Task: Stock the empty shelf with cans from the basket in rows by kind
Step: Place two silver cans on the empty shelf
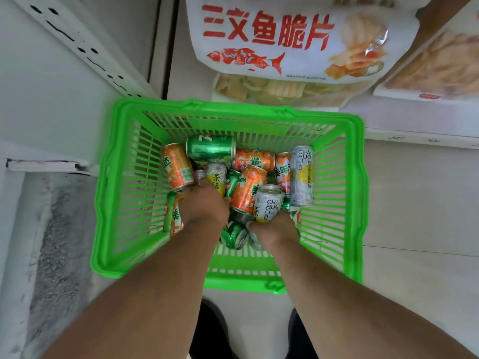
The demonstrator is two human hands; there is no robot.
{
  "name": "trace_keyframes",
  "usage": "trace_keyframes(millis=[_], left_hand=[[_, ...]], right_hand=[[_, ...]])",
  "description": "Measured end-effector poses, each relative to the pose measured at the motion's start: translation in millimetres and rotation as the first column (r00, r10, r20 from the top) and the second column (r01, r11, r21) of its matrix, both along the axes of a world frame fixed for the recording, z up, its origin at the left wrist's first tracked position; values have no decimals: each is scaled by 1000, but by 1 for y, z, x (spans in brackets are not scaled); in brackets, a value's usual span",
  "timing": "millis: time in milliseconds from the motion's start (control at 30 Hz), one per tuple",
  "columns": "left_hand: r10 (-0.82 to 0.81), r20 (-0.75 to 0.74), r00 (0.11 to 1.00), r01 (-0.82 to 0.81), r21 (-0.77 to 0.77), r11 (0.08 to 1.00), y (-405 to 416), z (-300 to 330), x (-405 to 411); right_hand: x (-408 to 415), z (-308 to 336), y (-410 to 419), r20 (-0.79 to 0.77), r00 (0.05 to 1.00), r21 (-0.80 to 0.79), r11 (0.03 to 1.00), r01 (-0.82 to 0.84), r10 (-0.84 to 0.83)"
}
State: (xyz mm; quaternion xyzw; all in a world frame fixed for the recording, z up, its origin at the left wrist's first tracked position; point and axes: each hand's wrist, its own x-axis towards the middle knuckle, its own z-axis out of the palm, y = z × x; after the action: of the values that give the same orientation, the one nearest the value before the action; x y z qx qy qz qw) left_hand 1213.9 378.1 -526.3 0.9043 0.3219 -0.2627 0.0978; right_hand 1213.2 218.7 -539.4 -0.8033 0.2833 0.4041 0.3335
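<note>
A green plastic basket (357, 193) sits on the floor and holds several loose cans: orange cans (178, 167), green cans (211, 147) and white-and-yellow tea cans (302, 177). My left hand (204, 206) is sunk into the pile beside an orange can (173, 216). Its fingers are hidden among the cans, so what it holds does not show. My right hand (274, 230) grips the lower end of an upright white-and-yellow tea can (268, 203). A green can (234, 235) lies between my wrists.
A white metal shelf edge (41, 165) and a perforated upright (77, 42) stand to the left of the basket. Large snack bags (285, 47) sit behind it on a low white shelf (414, 130). Pale floor tiles (420, 203) lie to the right.
</note>
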Motion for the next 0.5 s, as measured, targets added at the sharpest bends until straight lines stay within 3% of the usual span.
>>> trace_keyframes(millis=[200, 333, 400, 500], left_hand=[[190, 7, 982, -188, -114, 976, 4, 13, 7], [299, 87, 950, -277, -206, 939, 6, 62, -9], [443, 136, 886, -375, -352, 858, 2, 105, -16], [657, 188, 730, -423, -630, 651, -9, 189, -25]], right_hand=[[-5, 4, -6, 49, 999, 67, 998, 13, -16], [3, 56, -17, 48, 997, 207, 977, 47, -58], [7, 98, -23, 23, 996, 294, 953, 75, -86], [12, 174, -34, -2, 993, 384, 917, 108, -116]])
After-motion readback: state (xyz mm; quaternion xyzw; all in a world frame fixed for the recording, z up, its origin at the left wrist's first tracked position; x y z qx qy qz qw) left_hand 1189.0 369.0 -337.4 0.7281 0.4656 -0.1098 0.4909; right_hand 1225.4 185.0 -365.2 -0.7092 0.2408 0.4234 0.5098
